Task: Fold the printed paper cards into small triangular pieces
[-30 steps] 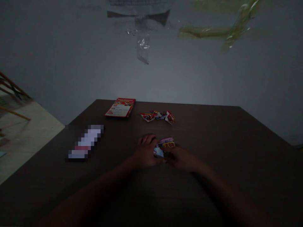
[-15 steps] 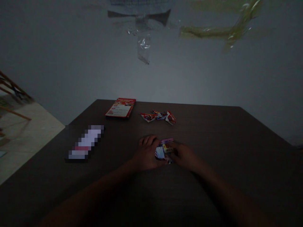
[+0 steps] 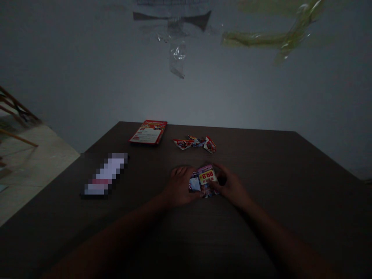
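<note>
Printed paper (image 3: 207, 179) between both hands (image 3: 180, 188) (image 3: 234, 190)

Dk tbl (image 3: 261, 166) holds blurred phone (image 3: 105, 175), leaflet stk (image 3: 148, 133) & folded paper (image 3: 198, 143).

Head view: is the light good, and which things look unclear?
Head view: dim, left hand and right hand both poorly lit; glare glints on the clear tape; pixel blocks cover the phone-like object; small print on the folded paper is unreadable.

Leaflet (image 3: 206, 178) between left hand (image 3: 180, 188) at its 9 o'clock and right hand (image 3: 231, 188) at 3, touching both. From it, on table (image 3: 279, 170): folded paper (image 3: 209, 143) 12, flyer stack (image 3: 149, 133) 10–11, phone (image 3: 105, 174) 9, beyond left hand. Wall (image 3: 232, 89) behind table.
</note>
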Action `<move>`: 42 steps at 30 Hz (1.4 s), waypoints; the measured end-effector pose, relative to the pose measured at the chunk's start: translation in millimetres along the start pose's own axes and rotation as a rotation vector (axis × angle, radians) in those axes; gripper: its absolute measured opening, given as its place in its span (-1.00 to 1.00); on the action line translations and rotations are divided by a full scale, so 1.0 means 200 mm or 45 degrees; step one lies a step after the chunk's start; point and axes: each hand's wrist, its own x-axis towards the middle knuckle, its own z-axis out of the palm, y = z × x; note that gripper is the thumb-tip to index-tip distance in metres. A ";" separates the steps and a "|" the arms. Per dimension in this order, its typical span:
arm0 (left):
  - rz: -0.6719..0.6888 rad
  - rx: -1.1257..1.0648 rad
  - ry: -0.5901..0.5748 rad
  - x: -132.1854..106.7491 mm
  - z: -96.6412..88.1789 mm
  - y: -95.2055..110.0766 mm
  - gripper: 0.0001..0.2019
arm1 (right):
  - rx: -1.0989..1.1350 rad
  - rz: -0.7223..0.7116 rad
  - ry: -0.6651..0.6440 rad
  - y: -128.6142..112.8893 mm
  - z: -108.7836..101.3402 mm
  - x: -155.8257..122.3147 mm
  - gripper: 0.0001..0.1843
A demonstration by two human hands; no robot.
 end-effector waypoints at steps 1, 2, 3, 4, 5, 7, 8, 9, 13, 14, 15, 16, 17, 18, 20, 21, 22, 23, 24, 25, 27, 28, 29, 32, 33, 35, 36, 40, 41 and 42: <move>-0.011 -0.019 0.012 0.00 0.00 0.00 -0.29 | 0.057 -0.008 0.023 0.01 0.01 0.00 -0.34; -0.024 -0.044 0.029 0.00 0.00 0.00 -0.27 | 0.115 -0.026 0.050 0.01 0.02 0.00 -0.33; -0.037 -0.076 0.050 0.01 0.01 -0.01 -0.24 | 0.172 -0.051 0.075 0.02 0.02 0.00 -0.33; -0.052 -0.115 0.075 0.01 0.01 -0.01 -0.21 | 0.227 -0.082 0.099 0.02 0.03 0.00 -0.34; -0.072 -0.160 0.108 0.01 0.02 -0.02 -0.19 | 0.273 -0.115 0.120 0.02 0.03 0.00 -0.34; -0.120 -0.274 0.183 0.01 0.03 -0.03 -0.20 | 0.335 -0.181 0.162 0.02 0.04 -0.01 -0.35; -0.147 -0.339 0.220 0.01 0.04 -0.03 -0.23 | 0.347 -0.211 0.182 0.01 0.04 -0.01 -0.36; -0.176 -0.401 0.248 0.02 0.04 -0.03 -0.27 | 0.354 -0.238 0.201 0.01 0.04 -0.02 -0.36; -0.253 -0.517 0.277 0.02 0.03 -0.04 -0.48 | 0.312 -0.325 0.219 -0.01 0.03 -0.03 -0.41; -0.242 -0.512 0.265 0.03 0.02 -0.03 -0.58 | 0.290 -0.341 0.213 -0.01 0.02 -0.03 -0.43; -0.215 -0.505 0.249 0.03 0.01 -0.03 -0.69 | 0.267 -0.357 0.203 0.00 0.02 -0.03 -0.46; -0.176 -0.503 0.232 0.03 0.00 -0.02 -0.79 | 0.247 -0.375 0.192 0.00 0.01 -0.03 -0.49; -0.134 -0.510 0.222 0.03 -0.01 -0.02 -0.86 | 0.223 -0.398 0.169 0.01 0.01 -0.02 -0.53; -0.094 -0.527 0.218 0.03 -0.02 -0.02 -0.89 | 0.200 -0.433 0.137 0.02 0.00 -0.01 -0.56; -0.036 -0.575 0.238 0.03 -0.03 -0.02 -0.88 | 0.141 -0.495 0.085 0.04 -0.01 0.00 -0.61; -0.016 -0.598 0.252 0.02 -0.04 -0.02 -0.87 | 0.119 -0.534 0.051 0.04 -0.01 0.00 -0.67; 0.001 -0.616 0.263 0.02 -0.04 -0.03 -0.86 | 0.109 -0.565 0.039 0.04 -0.02 0.01 -0.71; 0.015 -0.629 0.268 0.02 -0.03 -0.03 -0.86 | 0.105 -0.588 0.033 0.05 -0.02 0.01 -0.74; 0.027 -0.637 0.269 0.02 -0.03 -0.03 -0.87 | 0.107 -0.603 0.033 0.05 -0.02 0.02 -0.76; 0.038 -0.642 0.273 0.02 -0.03 -0.04 -0.88 | 0.110 -0.610 0.039 0.05 -0.02 0.02 -0.78; 0.066 -0.642 0.285 0.01 -0.03 -0.04 -0.89 | 0.110 -0.610 0.045 0.06 -0.02 0.02 -0.81; 0.088 -0.637 0.292 0.02 -0.03 -0.04 -0.89 | 0.113 -0.610 0.045 0.07 -0.02 0.02 -0.83; 0.119 -0.631 0.302 0.02 -0.03 -0.05 -0.90 | 0.118 -0.608 0.043 0.07 -0.02 0.02 -0.84; 0.248 -0.607 0.341 0.02 -0.04 -0.04 -0.93 | 0.140 -0.610 0.043 0.08 -0.02 0.03 -0.84; 0.293 -0.601 0.354 0.03 -0.04 -0.04 -0.93 | 0.142 -0.624 0.046 0.08 -0.02 0.03 -0.84; 0.362 -0.590 0.367 0.03 -0.04 -0.04 -0.93 | 0.130 -0.669 0.038 0.08 -0.03 0.03 -0.84; 0.382 -0.585 0.368 0.03 -0.03 -0.04 -0.93 | 0.121 -0.693 0.024 0.07 -0.03 0.03 -0.84; 0.432 -0.523 0.347 0.04 -0.02 -0.06 -0.93 | 0.100 -0.709 -0.006 0.07 -0.04 0.03 -0.86; 0.440 -0.493 0.342 0.03 -0.02 -0.07 -0.93 | 0.096 -0.702 0.001 0.07 -0.04 0.02 -0.86; 0.447 -0.462 0.343 0.03 -0.02 -0.07 -0.93 | 0.088 -0.699 0.010 0.07 -0.04 0.02 -0.87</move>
